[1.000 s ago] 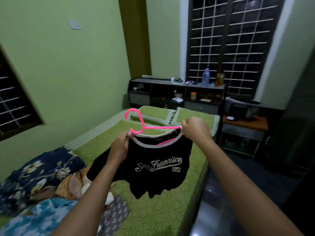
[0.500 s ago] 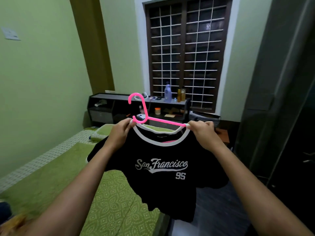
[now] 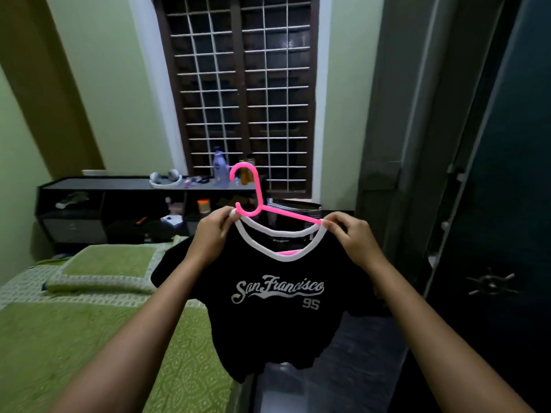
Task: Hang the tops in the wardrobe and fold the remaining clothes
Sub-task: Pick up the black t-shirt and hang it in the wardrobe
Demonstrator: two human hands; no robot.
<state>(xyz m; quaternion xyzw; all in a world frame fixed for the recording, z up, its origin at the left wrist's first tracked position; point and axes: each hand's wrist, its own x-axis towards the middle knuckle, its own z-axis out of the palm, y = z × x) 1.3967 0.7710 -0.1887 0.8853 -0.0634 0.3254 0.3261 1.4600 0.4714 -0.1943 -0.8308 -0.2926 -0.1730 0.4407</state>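
A black top with a white collar and "San Francisco 95" print hangs in the air in front of me. A pink hanger sits inside its neck, hook sticking up, tilted to the left. My left hand pinches the left shoulder of the top together with the hanger end. My right hand pinches the right shoulder and the other hanger end. The dark wardrobe stands at the right, its door with a metal handle close beside the top.
A bed with a green cover and green pillows fills the lower left. A black shelf unit with bottles and small items stands under the barred window. Dark floor runs between bed and wardrobe.
My view has swung right, away from the clothes pile on the bed, toward the window and the wardrobe. Both hands have kept their hold on the top and hanger, carried along to the right.
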